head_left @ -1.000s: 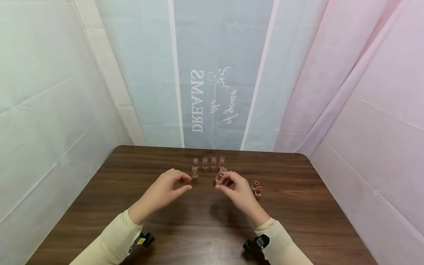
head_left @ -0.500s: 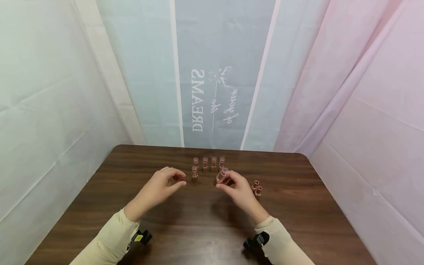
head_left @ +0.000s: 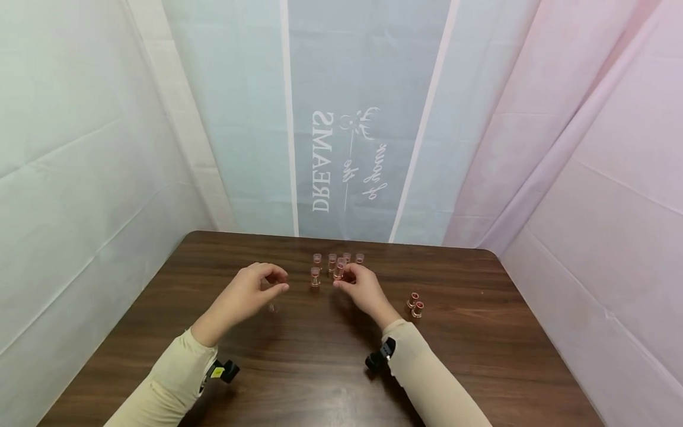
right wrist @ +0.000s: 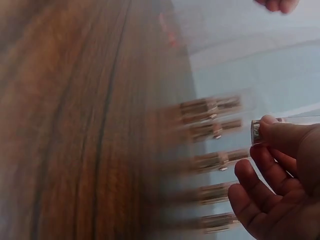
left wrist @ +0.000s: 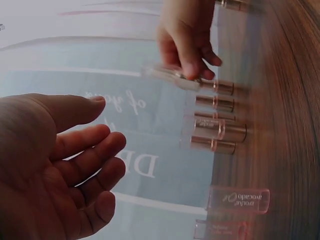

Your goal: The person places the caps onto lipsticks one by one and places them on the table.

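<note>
My right hand (head_left: 365, 290) pinches a capped lipstick (head_left: 340, 268) between thumb and index finger, raised in front of the back row. In the right wrist view its metallic end (right wrist: 256, 132) sticks out past the thumb. My left hand (head_left: 242, 299) hovers at the left, fingers relaxed and the palm bare in the left wrist view. Beneath it on the table is a clear lipstick cap (head_left: 273, 308), and the left wrist view shows a pinkish cap with lettering (left wrist: 239, 200). One lipstick (head_left: 315, 277) stands upright between the hands.
Several capped lipsticks (head_left: 317, 259) stand in a row toward the back of the wooden table (head_left: 320, 367). Two uncapped lipsticks (head_left: 418, 309) stand close together right of my right hand. A printed curtain (head_left: 368, 59) hangs behind the table's far edge.
My right hand has carried the lipstick left and away from me, toward the standing row. My left hand has drawn back leftward, and a clear cap now shows below it.
</note>
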Tool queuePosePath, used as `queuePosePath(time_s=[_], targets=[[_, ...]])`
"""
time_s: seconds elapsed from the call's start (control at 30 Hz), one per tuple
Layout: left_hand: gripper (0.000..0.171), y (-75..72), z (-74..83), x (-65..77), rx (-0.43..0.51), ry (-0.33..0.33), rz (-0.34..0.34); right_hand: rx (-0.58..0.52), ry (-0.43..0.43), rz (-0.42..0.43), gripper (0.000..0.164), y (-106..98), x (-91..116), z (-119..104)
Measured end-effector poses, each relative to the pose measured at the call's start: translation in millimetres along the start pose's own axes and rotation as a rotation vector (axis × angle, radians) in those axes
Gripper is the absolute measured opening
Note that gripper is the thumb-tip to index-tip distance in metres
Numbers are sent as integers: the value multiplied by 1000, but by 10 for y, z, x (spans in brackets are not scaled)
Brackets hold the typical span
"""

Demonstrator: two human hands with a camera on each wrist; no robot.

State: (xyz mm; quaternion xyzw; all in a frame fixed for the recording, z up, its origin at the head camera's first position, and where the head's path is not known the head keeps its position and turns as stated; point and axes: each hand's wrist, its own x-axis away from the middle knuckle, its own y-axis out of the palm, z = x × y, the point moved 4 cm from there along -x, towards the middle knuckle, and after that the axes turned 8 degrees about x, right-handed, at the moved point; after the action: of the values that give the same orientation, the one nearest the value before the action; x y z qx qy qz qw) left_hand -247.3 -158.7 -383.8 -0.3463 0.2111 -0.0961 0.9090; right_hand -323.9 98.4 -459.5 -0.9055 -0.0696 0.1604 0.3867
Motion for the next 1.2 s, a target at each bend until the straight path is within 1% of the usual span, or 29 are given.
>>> queuePosePath(time_s=[0.2,0.3,0.37,0.4,0.57,0.63,0.73,0.87,0.97,1.07,1.13,1.2], targets=[[14,-1,-55,-3,-12,-30,-36,51,41,-89,16,210,-152,102],[13,-19,-69,-4,-11,-39,-47,93,47,-106,15,282,-191,123],[14,-27,-83,-6,-28,-51,-59,123,56,-106,15,315,-207,134],[15,-28,-95,-8,-50,-56,-63,134,59,-104,14,327,-213,135],[23,11,-209,-6,-218,-84,-106,188,62,-96,13,354,-226,124],[25,29,-259,2,-254,-92,-130,208,60,-99,13,361,-227,114],[25,35,-295,11,-260,-102,-152,217,72,-110,12,371,-222,96],[26,9,-288,4,-257,-97,-156,197,104,-128,12,384,-214,80],[26,-14,-275,2,-256,-96,-155,187,106,-130,16,378,-206,60],[27,-26,-267,6,-252,-99,-164,192,85,-77,22,306,-177,23],[27,-36,-264,7,-260,-88,-165,188,61,-13,26,198,-134,-21],[27,-51,-256,4,-264,-76,-155,157,30,72,29,34,-75,-82]])
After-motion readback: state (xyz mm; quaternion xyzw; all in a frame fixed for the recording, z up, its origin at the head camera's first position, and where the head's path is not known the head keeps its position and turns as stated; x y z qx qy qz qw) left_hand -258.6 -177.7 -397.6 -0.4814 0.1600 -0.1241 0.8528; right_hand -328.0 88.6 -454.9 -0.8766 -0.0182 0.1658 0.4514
